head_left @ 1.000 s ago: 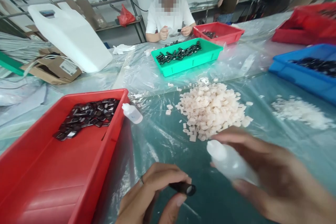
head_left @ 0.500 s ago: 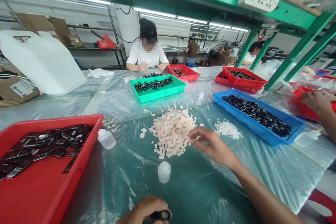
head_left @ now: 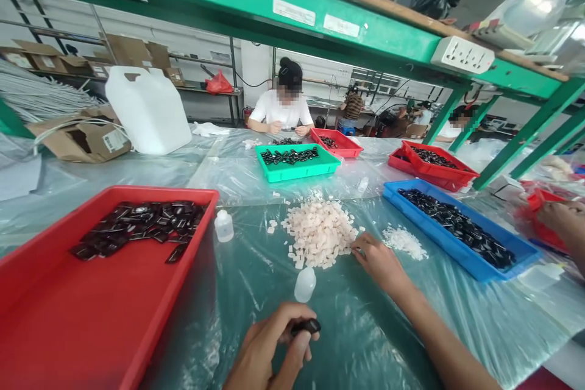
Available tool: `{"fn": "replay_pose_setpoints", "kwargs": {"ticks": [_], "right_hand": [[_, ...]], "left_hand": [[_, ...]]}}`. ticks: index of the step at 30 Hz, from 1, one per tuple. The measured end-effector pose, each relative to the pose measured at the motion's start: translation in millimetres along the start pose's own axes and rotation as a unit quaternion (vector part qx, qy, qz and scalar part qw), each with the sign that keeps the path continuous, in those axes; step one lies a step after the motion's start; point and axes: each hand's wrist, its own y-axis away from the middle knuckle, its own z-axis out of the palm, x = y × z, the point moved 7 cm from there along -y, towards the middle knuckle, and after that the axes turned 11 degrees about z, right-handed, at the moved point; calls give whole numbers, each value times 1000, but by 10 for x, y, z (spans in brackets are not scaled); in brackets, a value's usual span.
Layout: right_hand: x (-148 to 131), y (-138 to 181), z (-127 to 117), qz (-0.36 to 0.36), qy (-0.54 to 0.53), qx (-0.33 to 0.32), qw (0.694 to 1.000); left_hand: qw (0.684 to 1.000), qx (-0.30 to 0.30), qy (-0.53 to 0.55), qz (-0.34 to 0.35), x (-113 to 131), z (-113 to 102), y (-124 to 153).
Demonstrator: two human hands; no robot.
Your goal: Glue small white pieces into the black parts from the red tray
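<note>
Head view: the bench (head_left: 356, 329), green under creased clear film, spreads beneath both hands. To the left of the left hand (head_left: 269, 344) is a red tray (head_left: 82, 317) with black pieces (head_left: 141, 222); to the right of the right hand (head_left: 381, 262) are a white pile (head_left: 404, 242) and, farther, a blue tray (head_left: 429, 237). Well ahead of the hands are a green tray (head_left: 301, 172) and a person in white (head_left: 283, 108), with a jug (head_left: 146, 111) ahead to the left and a green shelf (head_left: 219, 6) crossing above. The left hand grips a black part (head_left: 307, 325) between thumb and fingers. The right hand reaches to the right edge of a pale pile (head_left: 320, 228); whether it pinches a piece, I cannot tell. A bottle (head_left: 305, 284) is on the bench just ahead of the left hand, and a second bottle (head_left: 223, 226) sits beside the red tray, ahead and left of that hand. One second ago the right hand was holding the first bottle; now it is free of it. The shelf, out of view then, has come into sight.
</note>
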Motion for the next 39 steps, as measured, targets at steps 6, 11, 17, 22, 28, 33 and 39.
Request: {"fn": "replay_pose_setpoints", "kwargs": {"ticks": [6,11,17,22,28,33,39], "right_hand": [[-24,77,-9,-5,-3,12,1000],[-92,255,-37,-4,-23,19,1000],[-210,354,8,-13,-64,-2,998],[-235,389,-36,-11,-163,-4,987],[-675,974,-279,-38,-398,-10,916],[-1109,1416,-398,-43,-530,18,847],[-1178,1403,-422,-35,-567,49,822]], "left_hand": [[999,-23,41,-4,85,-14,-22],[998,-35,50,0,129,-3,-13],[998,-53,44,-13,139,12,4],[996,-60,50,-37,114,-3,-1],[993,-54,84,-56,135,8,-22],[991,-45,101,-71,183,7,-50],[990,-45,112,-74,183,-8,-44]]}}
